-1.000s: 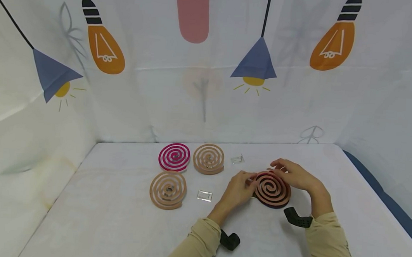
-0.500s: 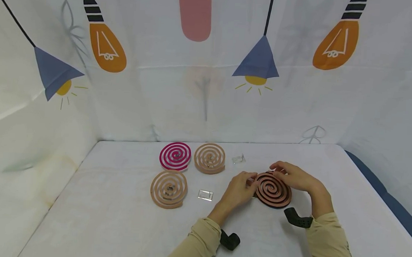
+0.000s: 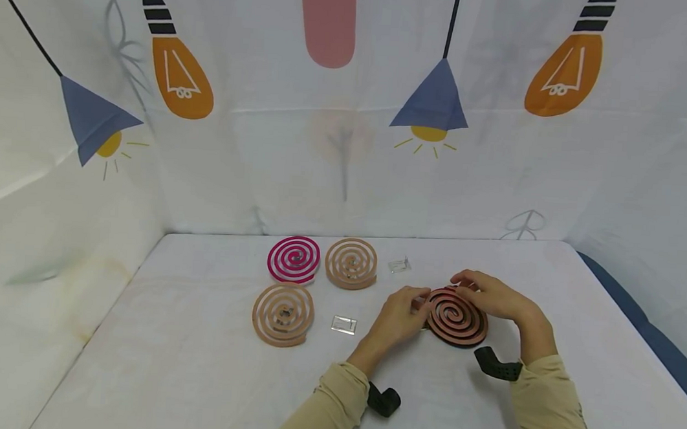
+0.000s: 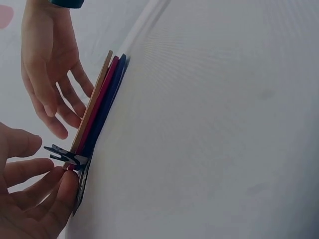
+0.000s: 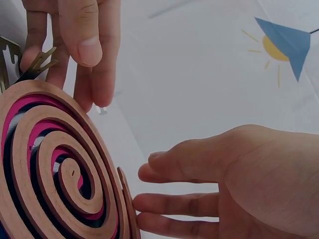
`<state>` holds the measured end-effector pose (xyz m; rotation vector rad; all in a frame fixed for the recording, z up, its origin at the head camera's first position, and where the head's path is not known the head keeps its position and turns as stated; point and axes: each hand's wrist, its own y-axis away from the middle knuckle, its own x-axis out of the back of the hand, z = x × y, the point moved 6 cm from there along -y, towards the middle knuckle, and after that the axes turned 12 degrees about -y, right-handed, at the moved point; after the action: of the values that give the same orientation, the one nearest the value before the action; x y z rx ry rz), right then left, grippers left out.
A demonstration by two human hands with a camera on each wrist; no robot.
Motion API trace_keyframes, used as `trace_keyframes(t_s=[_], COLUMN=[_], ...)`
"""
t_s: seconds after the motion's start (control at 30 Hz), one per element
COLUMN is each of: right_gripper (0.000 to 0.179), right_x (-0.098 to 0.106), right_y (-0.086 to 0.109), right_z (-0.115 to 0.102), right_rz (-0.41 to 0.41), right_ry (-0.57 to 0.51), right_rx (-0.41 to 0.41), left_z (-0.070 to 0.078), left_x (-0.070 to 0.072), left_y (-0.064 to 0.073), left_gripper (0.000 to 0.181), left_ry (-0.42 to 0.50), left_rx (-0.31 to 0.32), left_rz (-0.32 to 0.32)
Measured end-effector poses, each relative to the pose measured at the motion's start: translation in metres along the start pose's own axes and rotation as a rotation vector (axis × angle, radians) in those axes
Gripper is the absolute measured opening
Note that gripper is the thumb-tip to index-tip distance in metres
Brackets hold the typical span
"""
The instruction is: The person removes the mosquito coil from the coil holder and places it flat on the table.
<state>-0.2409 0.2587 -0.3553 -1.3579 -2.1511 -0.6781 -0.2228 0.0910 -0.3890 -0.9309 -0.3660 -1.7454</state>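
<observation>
- The stack of spiral coils [image 3: 456, 316] lies on the right part of the table [image 3: 183, 374], directly between your two hands.
- Seen edge-on from your left wrist, the stack shows three layers: a tan layer [image 4: 92, 99] on top, a magenta layer [image 4: 101, 102] in the middle and a dark blue layer [image 4: 107, 104] nearest the table.
- Your left hand [image 3: 398, 316] is at the left edge of the stack, fingers bent, with fingertips at that edge; whether they pinch it cannot be told.
- A pronged metal piece [image 4: 74, 159] is at the same edge, its prongs projecting among your left fingers and a flat part lying low beside the stack.
- Your right hand [image 3: 491, 293] is at the far right edge; its fingers are relaxed and nearly straight, grasping nothing, with two fingertips touching the rim of the stack.
- To the left, well apart from the stack, a magenta coil [image 3: 287, 278] and a far tan coil [image 3: 364, 283] lie side by side near the back of the table.
- A near tan coil [image 3: 260, 330] lies in front of the magenta one.
- A flat metal plate [image 3: 344, 325] lies between the near tan coil and your left hand.
- A second metal plate [image 3: 400, 265] lies right of the far tan coil.
- Behind the table hangs a white backdrop [image 3: 264, 171] printed with lamps and bulbs.
</observation>
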Motion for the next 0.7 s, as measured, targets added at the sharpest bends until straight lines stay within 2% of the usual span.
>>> trace_keyframes(t_s=[0.43,0.7], right_gripper=[0.033,0.033], right_x=[0.0014,0.0001], right_y=[-0.0025,-0.0012], right_z=[-0.0002,0.0003], right_rz=[0.004,0.014], right_ry=[0.012,0.007], right_rx=[0.005,-0.004], left_z=[-0.0014,0.0001], left_x=[0.0020,0.0058], left_y=[-0.0017,-0.0005], left_gripper=[0.034,0.032], left_ry=[0.014,0.008], left_rx=[0.010,-0.025], left_rz=[-0.001,0.015])
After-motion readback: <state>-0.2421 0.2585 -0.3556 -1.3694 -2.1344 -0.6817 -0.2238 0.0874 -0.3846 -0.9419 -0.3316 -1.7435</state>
